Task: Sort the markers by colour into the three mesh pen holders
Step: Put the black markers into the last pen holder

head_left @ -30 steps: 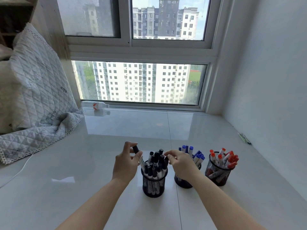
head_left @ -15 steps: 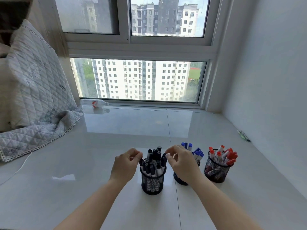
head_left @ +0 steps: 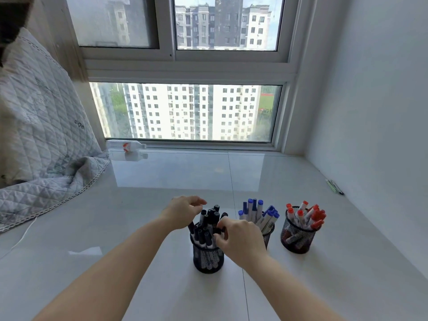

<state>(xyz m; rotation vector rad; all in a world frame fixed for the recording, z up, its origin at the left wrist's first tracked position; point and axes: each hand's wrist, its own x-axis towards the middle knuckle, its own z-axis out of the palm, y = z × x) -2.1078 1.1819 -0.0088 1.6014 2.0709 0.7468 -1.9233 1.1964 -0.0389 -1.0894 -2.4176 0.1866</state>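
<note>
Lower centre of the frame: black mesh holder [head_left: 208,258], upright on the white glossy surface [head_left: 139,193], packed with black-capped markers [head_left: 209,218] standing at mixed heights and slight tilts. Right hand [head_left: 240,239] lies over the holder's right rim, fingers curled in among the caps; fingertips [head_left: 223,229] appear to pinch one black cap, though which marker cannot be told. Left hand [head_left: 183,210] hovers just above and left of the same bundle, fingers loosely curled, thumb and forefinger tips close together, nothing visibly held.

Just right, partly hidden behind the right hand: second mesh holder [head_left: 268,232] with blue-capped markers [head_left: 257,212], white barrels leaning rightward.

Further right, apart from it: third mesh holder [head_left: 297,237] with red-capped markers [head_left: 310,216], fanned out.

Right edge, against the white wall: thin greenish pen-like items [head_left: 334,186], too small to identify.

Upper left: quilted grey blanket [head_left: 41,140] draped onto the surface; thin white cord [head_left: 24,235] trails below it.

Centre, at the window's foot: clear plastic bottle [head_left: 126,145] lying on its side, red-and-white label. Window [head_left: 185,112] shows tower blocks outside.
</note>
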